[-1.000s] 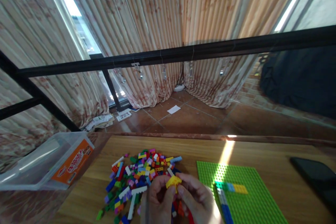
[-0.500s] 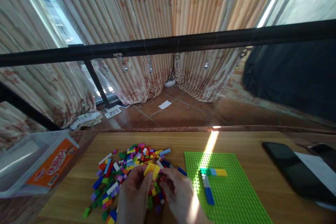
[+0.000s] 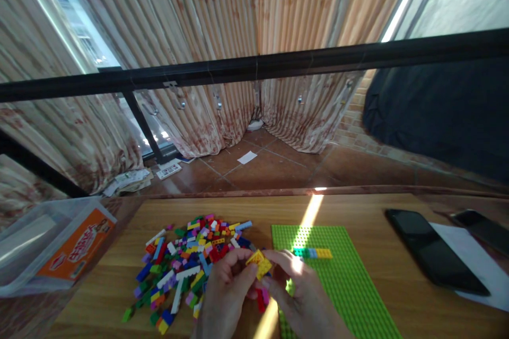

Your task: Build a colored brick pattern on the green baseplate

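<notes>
Both of my hands meet at the bottom middle over a wooden table [image 3: 382,286]. My left hand [image 3: 226,296] and my right hand [image 3: 300,296] pinch the same small yellow brick piece [image 3: 259,263] between their fingertips, held a little above the table. Just left of it lies a pile of loose coloured bricks [image 3: 186,265]. A green studded baseplate [image 3: 345,280] lies to the right, partly under my right hand. A short row of teal, blue and yellow bricks [image 3: 313,253] is stuck on the plate near its far edge.
A clear plastic tub with an orange label [image 3: 59,246] stands at the table's left edge. A black phone [image 3: 431,257] lies at the right, with white paper [image 3: 473,262] and a second dark device [image 3: 483,228] beyond. A black rail [image 3: 254,69] crosses in front of curtains.
The view has shifted so everything sits further left. My hands came back together around the yellow piece and moved right toward the baseplate's near-left corner.
</notes>
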Tool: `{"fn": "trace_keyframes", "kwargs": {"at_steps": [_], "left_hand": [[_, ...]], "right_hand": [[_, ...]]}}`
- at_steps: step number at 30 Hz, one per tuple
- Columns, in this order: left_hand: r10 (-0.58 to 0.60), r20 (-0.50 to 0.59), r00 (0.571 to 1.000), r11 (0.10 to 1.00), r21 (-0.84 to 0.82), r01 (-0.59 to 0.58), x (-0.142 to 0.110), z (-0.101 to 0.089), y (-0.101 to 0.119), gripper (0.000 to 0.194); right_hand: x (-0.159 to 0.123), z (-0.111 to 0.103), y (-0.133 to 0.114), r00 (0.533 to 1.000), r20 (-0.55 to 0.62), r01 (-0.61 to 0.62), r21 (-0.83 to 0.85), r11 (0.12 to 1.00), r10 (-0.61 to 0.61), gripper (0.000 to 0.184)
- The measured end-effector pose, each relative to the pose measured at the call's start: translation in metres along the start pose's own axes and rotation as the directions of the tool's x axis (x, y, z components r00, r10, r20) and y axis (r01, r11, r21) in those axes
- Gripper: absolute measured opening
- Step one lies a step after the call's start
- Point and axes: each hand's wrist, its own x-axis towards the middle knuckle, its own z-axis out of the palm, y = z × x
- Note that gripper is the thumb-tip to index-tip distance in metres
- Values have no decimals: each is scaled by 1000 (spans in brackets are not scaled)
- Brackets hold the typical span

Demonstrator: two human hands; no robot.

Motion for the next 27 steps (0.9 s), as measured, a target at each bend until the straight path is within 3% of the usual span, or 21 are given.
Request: {"fn": "trace_keyframes", "kwargs": {"at_steps": [4, 9, 13, 19, 27], "left_hand": [[-14, 75, 997, 1000, -21, 15, -3, 26, -1, 33], [-26, 68, 997, 1000, -8, 26, -3, 47, -5, 26], [8, 76, 997, 993, 118, -17, 3, 48, -8, 26], [50, 157, 986, 936, 338, -101, 5, 49, -5, 30], [12, 280, 960, 734, 649, -199, 2, 46, 0, 33]], "right_hand": [[-13, -27, 6, 984, 11, -179, 78, 981, 179, 12], [-26, -73, 19, 925, -98, -331, 269, 905, 367, 17], [-35, -97, 28, 895, -128, -401, 183, 897, 427, 16], [-46, -86, 30, 921, -40, -389, -84, 917, 387, 12], [-51, -80, 44, 939, -3, -327, -323, 888, 345, 13]]}}
